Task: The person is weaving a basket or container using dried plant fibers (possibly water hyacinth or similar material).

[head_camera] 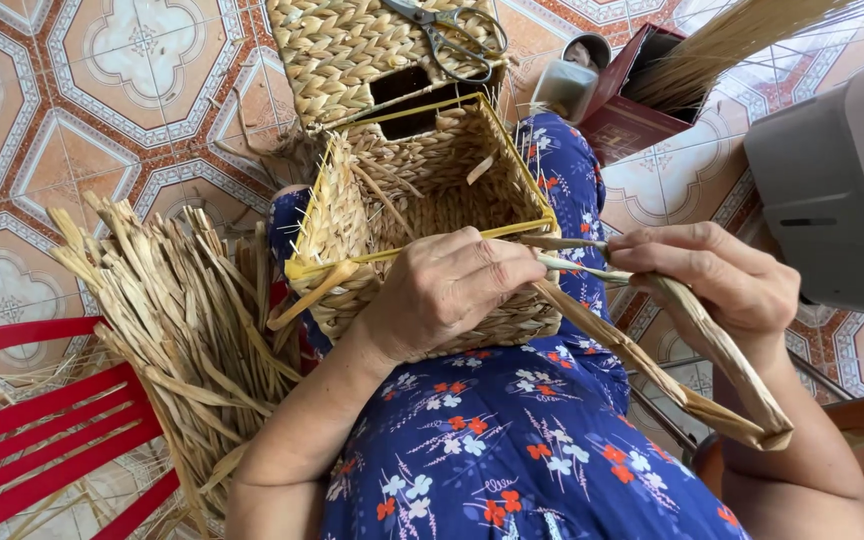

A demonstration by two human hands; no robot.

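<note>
the dry fibre strand [652,365] looks likely to kink or split where it is folding sharply below the right hand [717,275], and the half-woven basket [422,215] could be tipping off the lap if the pull is getting too hard. the left hand [452,290] is curling over the basket's near rim, gripping the strand's end there, while the right hand is pinching the same strand closed just beside the basket's right corner.
</note>
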